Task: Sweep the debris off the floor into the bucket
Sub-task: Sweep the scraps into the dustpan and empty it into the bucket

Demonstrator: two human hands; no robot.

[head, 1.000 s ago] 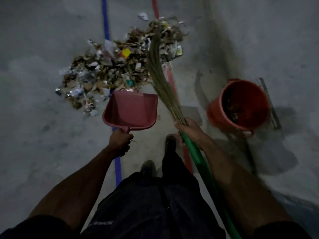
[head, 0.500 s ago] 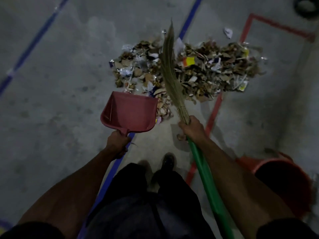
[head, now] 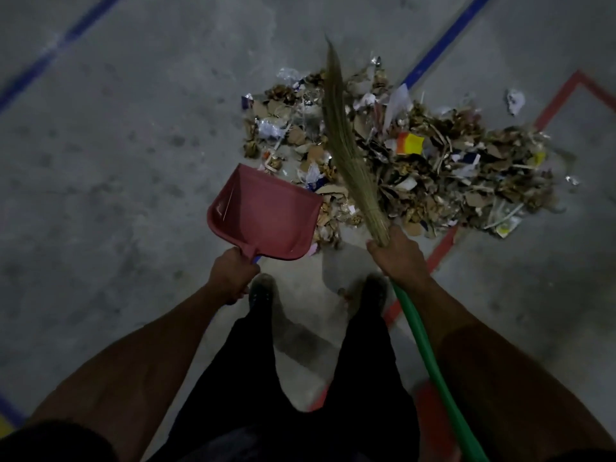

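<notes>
A wide pile of debris (head: 433,161), made of cardboard scraps, paper and dry leaves, lies on the grey floor ahead of me. My left hand (head: 231,275) grips the handle of a red dustpan (head: 266,215), whose open mouth sits at the pile's near left edge. My right hand (head: 398,255) grips a broom (head: 343,135) where the straw bristles meet its green handle. The bristles lie across the left part of the pile, pointing away from me. The bucket is out of view, apart from a red blur (head: 430,415) at the lower right behind my arm.
Blue tape lines (head: 443,41) and a red tape line (head: 560,101) cross the concrete floor. My two dark shoes (head: 261,291) stand just behind the dustpan. A stray crumpled paper (head: 515,101) lies beyond the pile at the right.
My view has swung left, so the red bucket has slid out of frame to the lower right. Dustpan and broom now sit closer to the pile's left part.
</notes>
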